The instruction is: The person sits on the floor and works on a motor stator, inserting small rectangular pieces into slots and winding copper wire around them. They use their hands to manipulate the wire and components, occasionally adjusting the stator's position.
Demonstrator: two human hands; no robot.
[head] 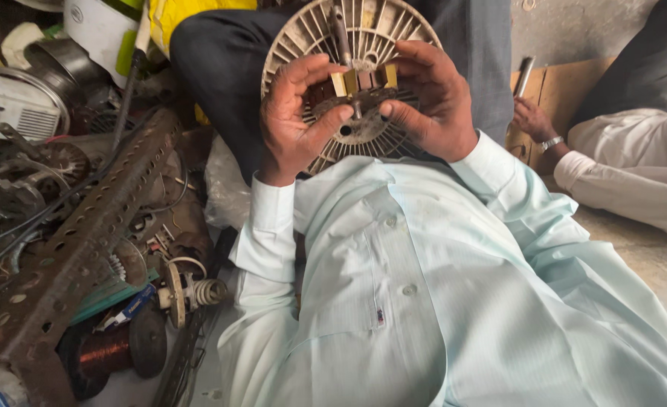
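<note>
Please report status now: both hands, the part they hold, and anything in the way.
Left hand and right hand both grip the round slotted motor cover. Thumbs press near its centre shaft. Nothing blocking; scrap pile at left, another person's hand at right.

White plastic tub (100, 30) with a lime-green label band, upper left corner, well left of the finned motor disc (363, 34). Yellow plastic sack (190, 11) just beside it, cut off by the top edge. Crumpled clear plastic bag (224, 188) near the left hand (296, 120), below and beside the cuff. Flat brown cardboard sheet (563, 90) propped against the wall, upper right. Tiny red-and-blue tag (379, 315) at the edge of the pale shirt pocket.
</note>
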